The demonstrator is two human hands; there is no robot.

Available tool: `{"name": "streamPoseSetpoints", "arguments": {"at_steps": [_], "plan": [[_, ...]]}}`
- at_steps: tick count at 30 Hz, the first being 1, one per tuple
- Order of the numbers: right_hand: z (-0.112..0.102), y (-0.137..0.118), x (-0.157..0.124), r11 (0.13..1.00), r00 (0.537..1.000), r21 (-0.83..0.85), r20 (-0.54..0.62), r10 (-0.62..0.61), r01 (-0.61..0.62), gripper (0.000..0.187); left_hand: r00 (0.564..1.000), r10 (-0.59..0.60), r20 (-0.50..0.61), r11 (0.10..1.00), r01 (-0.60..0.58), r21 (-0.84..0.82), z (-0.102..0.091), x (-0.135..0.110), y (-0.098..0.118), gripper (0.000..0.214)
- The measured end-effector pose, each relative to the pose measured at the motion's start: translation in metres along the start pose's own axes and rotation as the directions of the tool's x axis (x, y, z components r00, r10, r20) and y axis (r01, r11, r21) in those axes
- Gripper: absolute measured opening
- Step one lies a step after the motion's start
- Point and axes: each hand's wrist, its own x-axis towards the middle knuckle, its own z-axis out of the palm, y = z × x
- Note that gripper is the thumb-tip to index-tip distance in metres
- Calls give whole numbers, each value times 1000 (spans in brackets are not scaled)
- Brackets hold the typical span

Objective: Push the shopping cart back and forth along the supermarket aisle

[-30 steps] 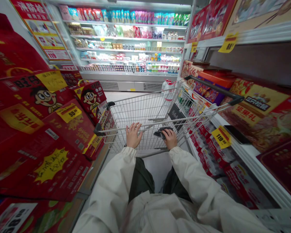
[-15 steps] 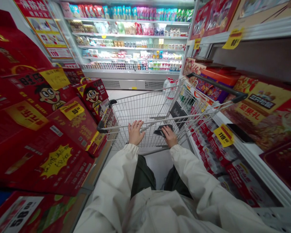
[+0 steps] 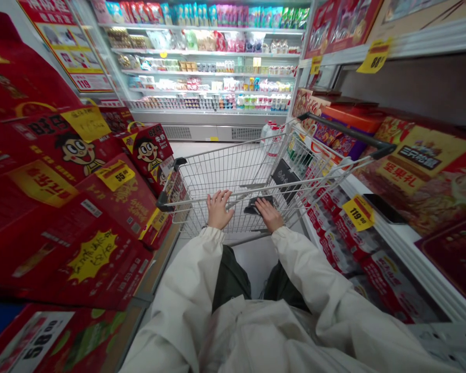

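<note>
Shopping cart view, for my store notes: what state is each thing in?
Cart: upright, dark item at its near end.
Left hand: open, resting on the cart.
Right hand: flat, beside and partly over the dark item.
Red cartons: stacked, price-tagged.
Cooler: shelves stocked.

A wire shopping cart [image 3: 221,173] carried a dark, crumpled item [image 3: 258,205], perhaps a cloth, on its mesh; a white shelf ledge [image 3: 407,243] held a black phone [image 3: 384,209].

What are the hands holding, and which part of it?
The left hand and right hand rest open on the near end of a wire shopping cart, not clearly gripping anything.
</note>
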Motion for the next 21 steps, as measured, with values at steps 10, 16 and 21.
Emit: {"name": "streamPoseSetpoints", "arguments": {"at_steps": [10, 16, 21], "plan": [[8, -18, -13, 1000, 1000, 21, 24, -15, 15, 53, 996, 46, 76, 999, -45, -19, -14, -3, -7, 66], [8, -23, 10, 1000, 1000, -10, 16, -1, 1, 50, 998, -44, 45, 999, 44, 12, -26, -12, -22, 67], [27, -35, -6, 997, 994, -38, 91, 63, -60, 53, 996, -69, 57, 996, 72, -51, -29, -7, -19, 61]]}}
